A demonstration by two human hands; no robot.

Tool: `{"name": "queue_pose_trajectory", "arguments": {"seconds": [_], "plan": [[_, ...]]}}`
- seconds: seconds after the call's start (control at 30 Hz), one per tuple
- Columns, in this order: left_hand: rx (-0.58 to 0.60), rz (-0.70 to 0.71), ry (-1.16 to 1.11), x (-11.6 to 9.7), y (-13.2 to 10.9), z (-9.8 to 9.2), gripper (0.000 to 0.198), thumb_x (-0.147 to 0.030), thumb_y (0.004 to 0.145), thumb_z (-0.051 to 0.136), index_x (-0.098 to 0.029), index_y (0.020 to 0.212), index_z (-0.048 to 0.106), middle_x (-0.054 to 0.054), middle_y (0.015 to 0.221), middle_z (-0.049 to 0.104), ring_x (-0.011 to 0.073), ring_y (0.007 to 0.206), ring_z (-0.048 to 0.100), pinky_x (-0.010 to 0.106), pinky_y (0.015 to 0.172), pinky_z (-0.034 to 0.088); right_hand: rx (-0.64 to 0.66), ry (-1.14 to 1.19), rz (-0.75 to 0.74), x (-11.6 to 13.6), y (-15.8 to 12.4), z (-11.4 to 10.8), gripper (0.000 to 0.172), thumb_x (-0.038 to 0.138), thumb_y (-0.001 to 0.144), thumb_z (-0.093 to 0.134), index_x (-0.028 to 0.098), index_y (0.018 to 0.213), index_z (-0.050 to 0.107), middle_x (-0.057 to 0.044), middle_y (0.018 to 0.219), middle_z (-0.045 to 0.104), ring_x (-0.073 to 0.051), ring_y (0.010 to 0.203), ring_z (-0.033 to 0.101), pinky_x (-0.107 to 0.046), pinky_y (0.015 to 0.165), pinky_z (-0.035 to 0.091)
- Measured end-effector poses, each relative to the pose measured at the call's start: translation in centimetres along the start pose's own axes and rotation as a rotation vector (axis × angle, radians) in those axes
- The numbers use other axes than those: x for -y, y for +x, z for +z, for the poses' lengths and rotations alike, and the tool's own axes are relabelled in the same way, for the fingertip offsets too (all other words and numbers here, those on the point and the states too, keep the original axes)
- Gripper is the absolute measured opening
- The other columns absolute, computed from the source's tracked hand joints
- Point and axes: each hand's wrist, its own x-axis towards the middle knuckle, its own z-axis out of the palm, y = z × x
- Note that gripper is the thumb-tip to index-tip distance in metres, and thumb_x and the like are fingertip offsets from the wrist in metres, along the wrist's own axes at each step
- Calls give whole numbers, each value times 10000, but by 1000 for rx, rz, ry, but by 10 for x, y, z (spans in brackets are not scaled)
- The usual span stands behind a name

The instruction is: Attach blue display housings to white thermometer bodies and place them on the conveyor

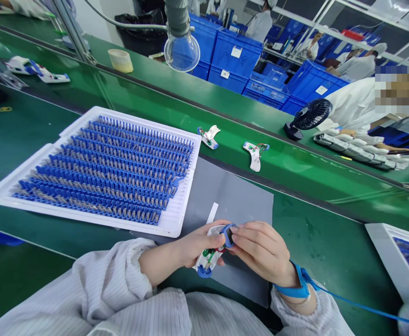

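head view puts the white housing [208, 259] low in the middle, lifted just above the grey mat [239, 196] and caught between both hands. its long axis runs from a blue tip near the person's body up and to the right, ending at the blue ring [229, 234]. the left hand [190, 249] comes in from the left, its grip closed around the housing's body with the thumb on top; red and green wires show beside that thumb. the right hand [265, 252] comes in from the right, its grip pinched together on the blue ring, so the ring sits at its fingertips while the housing's lower end is nearer the left hand. a blue wrist strap [297, 285] circles the right wrist. at the mat's left edge on the counter [330, 242] lies a white tray [178, 224] filled with rows of blue parts [113, 163]. beyond, a similar assembly [255, 154] rests on the green belt [295, 163], well apart from the hands.
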Motion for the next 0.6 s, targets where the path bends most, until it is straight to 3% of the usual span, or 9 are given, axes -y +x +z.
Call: {"name": "queue_pose_trajectory", "arguments": {"seconds": [0.17, 0.3, 0.43, 0.6], "plan": [[38, -15, 39, 3, 2, -3, 650, -498, 509, 799, -178, 1018, 551, -16, 745, 541, 82, 614, 532, 181, 512, 484, -24, 109, 17, -3, 5, -7, 194, 158, 814, 632, 122, 996, 578, -100, 867, 650, -216, 859, 575, -367, 691, 497], [35, -26, 96, 5, 3, -5, 659, -491, 509, 802, -183, 1036, 552, 26, 835, 561, 139, 787, 554, 180, 539, 498, -62, 273, 141, -6, 10, -9, 362, 15, 774, 580, 169, 1095, 520, -68, 839, 615, -203, 814, 549, -382, 705, 473], [49, -50, 114, 6, 3, -6, 633, -474, 513, 806, -182, 1016, 557, 17, 808, 541, 127, 768, 537, 179, 544, 497, 15, 452, 213, -9, 11, -7, 517, -20, 766, 558, 224, 1207, 443, -35, 822, 592, -180, 763, 526, -387, 708, 466], [56, -66, 142, 7, 4, -6, 654, -476, 499, 811, -181, 1022, 552, 6, 797, 516, 112, 741, 531, 176, 542, 501, 84, 508, 240, -10, 10, -6, 524, -25, 777, 531, 237, 1220, 427, -22, 796, 597, -184, 792, 524, -376, 707, 444]]}}
